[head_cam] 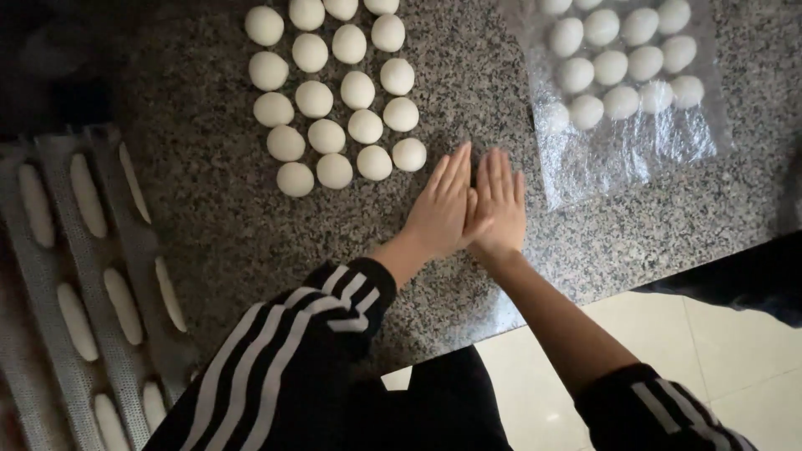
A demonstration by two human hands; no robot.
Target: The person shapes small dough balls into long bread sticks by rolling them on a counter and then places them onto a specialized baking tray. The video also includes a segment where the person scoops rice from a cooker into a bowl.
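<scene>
I see left hand point(443, 209) and right hand point(499, 203) flat, fingers straight, pressed side by side on counter point(217, 217), just below dough balls point(334, 92); nothing visibly gripped.

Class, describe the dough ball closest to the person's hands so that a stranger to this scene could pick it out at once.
Start at the speckled granite counter and find the uncovered block of white dough balls left of the plastic-covered batch. Go to the block's nearest row and take its right-hand end. That dough ball lies just beyond the fingertips of the left hand, closer than any other.
</scene>
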